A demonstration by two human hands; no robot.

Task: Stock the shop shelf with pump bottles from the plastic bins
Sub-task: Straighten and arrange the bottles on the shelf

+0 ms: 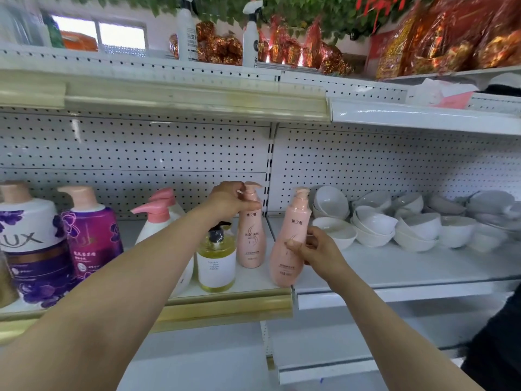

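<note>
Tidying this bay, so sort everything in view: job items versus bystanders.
Job: left hand gripping rear pink plastic pump bottle; right hand holding front pink plastic pump bottle.
Bystanders: stacked white ceramic bowls; white spray bottles; red-gold foil packets.

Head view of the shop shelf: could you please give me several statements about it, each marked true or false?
1. The left hand grips the neck of the rear peach-pink plastic pump bottle. True.
2. The right hand holds the front peach-pink plastic pump bottle. True.
3. The white ceramic bowls stand left of both pink bottles. False: they are stacked to the right.
4. The clear plastic bottle of yellow liquid has a pink pump. False: its pump is black.
</note>
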